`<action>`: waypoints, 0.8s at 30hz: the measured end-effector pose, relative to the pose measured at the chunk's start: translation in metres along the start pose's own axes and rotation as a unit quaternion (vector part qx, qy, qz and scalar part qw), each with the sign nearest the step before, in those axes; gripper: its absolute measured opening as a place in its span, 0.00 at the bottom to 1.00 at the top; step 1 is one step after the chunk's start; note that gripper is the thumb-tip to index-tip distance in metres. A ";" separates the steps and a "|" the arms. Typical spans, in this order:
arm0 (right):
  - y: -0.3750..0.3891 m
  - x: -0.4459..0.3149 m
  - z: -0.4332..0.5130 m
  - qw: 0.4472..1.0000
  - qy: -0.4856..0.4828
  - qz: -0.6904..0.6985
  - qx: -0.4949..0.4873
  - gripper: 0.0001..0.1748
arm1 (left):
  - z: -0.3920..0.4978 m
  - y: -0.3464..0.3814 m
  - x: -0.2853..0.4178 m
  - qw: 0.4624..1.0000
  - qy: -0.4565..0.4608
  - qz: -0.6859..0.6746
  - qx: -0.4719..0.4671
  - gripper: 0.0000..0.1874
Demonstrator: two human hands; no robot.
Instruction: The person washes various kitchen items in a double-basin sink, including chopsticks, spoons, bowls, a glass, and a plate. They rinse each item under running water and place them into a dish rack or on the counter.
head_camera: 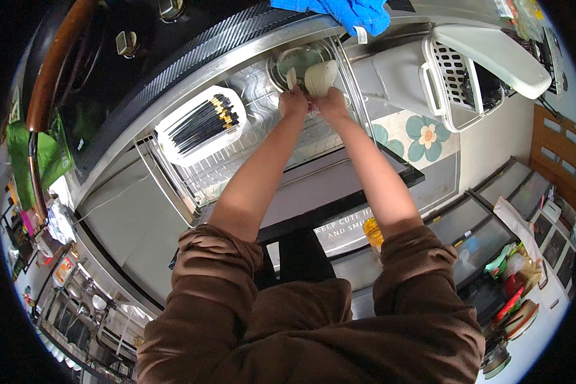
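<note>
Over the far right end of a pulled-out wire drawer basket (206,185), my two hands are close together. My right hand (332,103) is closed around the handles of a stack of white spoons (320,78). My left hand (294,103) grips a single white spoon (292,77) or a few nested ones; the number is unclear. A round clear glass bowl (300,56) lies beyond and beneath the spoons. Left of my hands, a white tray (173,154) in the basket holds a bundle of black chopsticks (197,126) with gold bands.
A black stovetop (105,81) with knobs lies above the drawer, a blue towel (350,14) over the counter edge. A white lidded bin (432,91) stands to the right on a floral mat (427,139). The drawer front (317,187) spans between my forearms and body.
</note>
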State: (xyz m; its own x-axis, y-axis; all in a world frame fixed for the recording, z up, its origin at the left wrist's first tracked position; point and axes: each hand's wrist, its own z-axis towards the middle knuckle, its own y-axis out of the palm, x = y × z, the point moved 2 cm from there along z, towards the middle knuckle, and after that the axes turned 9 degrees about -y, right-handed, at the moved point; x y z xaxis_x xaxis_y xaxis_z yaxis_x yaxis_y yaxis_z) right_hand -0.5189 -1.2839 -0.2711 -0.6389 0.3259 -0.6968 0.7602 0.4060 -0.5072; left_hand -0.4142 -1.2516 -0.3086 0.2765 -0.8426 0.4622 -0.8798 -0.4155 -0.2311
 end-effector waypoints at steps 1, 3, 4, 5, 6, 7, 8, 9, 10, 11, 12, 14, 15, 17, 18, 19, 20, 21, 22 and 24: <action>-0.009 0.002 0.001 0.996 -0.051 -0.076 0.014 0.20 | -0.004 0.000 -0.001 0.998 -0.034 -0.042 -0.019 0.16; -0.026 0.005 0.005 0.965 -0.104 -0.237 0.036 0.21 | -0.006 -0.006 -0.001 0.995 -0.065 -0.054 -0.058 0.13; -0.033 0.006 0.010 0.957 -0.101 -0.272 0.005 0.20 | -0.005 -0.010 -0.001 0.992 -0.077 -0.062 -0.080 0.13; -0.038 0.005 0.018 0.947 -0.098 -0.306 -0.026 0.20 | -0.001 -0.014 -0.002 0.991 -0.080 -0.061 -0.088 0.13; -0.041 0.003 0.026 0.934 -0.097 -0.339 -0.056 0.20 | 0.005 -0.016 -0.003 0.990 -0.082 -0.061 -0.095 0.13; -0.041 0.001 0.035 0.940 -0.075 -0.321 -0.092 0.19 | 0.012 -0.016 -0.004 0.989 -0.083 -0.062 -0.102 0.14; -0.040 -0.002 0.043 0.943 -0.053 -0.303 -0.129 0.18 | 0.020 -0.014 -0.006 0.991 -0.084 -0.046 -0.091 0.14; -0.037 -0.004 0.048 0.934 -0.041 -0.309 -0.175 0.16 | 0.028 -0.010 -0.008 0.993 -0.085 -0.031 -0.080 0.14; -0.034 -0.006 0.052 0.916 -0.024 -0.329 -0.229 0.14 | 0.036 -0.006 -0.010 0.994 -0.085 -0.013 -0.070 0.14; -0.030 -0.008 0.056 0.910 -0.019 -0.317 -0.266 0.13 | 0.043 -0.002 -0.011 0.993 -0.103 -0.035 -0.052 0.10; -0.027 -0.008 0.059 0.935 0.052 -0.254 -0.241 0.11 | 0.049 0.003 -0.012 0.991 -0.120 -0.055 -0.036 0.09; -0.021 -0.006 0.062 0.956 0.106 -0.184 -0.203 0.11 | 0.057 0.007 -0.015 0.986 -0.141 -0.082 -0.034 0.12; -0.018 -0.005 0.064 0.961 0.089 -0.179 -0.192 0.14 | 0.059 0.007 -0.014 0.984 -0.146 -0.090 -0.049 0.13; -0.013 0.000 0.069 0.965 0.066 -0.164 -0.195 0.18 | 0.056 0.003 -0.014 0.985 -0.150 -0.053 -0.065 0.15; -0.008 0.003 0.071 0.964 0.061 -0.154 -0.208 0.17 | 0.053 -0.002 -0.012 0.986 -0.150 -0.008 -0.067 0.17; -0.004 0.007 0.074 0.963 0.056 -0.143 -0.221 0.17 | 0.046 -0.005 -0.011 0.989 -0.136 0.025 -0.060 0.18; 0.001 0.010 0.075 0.949 0.010 -0.192 -0.251 0.16 | 0.039 -0.007 -0.011 0.982 -0.164 -0.010 -0.089 0.19; 0.005 0.012 0.076 0.929 -0.035 -0.240 -0.278 0.15 | 0.027 -0.005 -0.014 0.976 -0.178 -0.058 -0.110 0.20; 0.007 0.016 0.074 0.940 -0.026 -0.213 -0.266 0.13 | 0.016 -0.001 -0.014 0.964 -0.203 -0.103 -0.136 0.21; 0.007 0.021 0.070 0.976 0.043 -0.082 -0.196 0.09 | 0.004 0.006 -0.010 0.935 -0.244 -0.180 -0.185 0.19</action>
State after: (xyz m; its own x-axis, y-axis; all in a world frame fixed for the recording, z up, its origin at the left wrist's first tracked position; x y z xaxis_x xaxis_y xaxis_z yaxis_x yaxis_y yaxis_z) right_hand -0.5190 -1.3339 -0.3244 -0.7680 0.2927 -0.5696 0.5550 0.7481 -0.3639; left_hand -0.4208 -1.2470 -0.3176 0.6445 -0.7645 -0.0127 -0.7443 -0.6310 0.2188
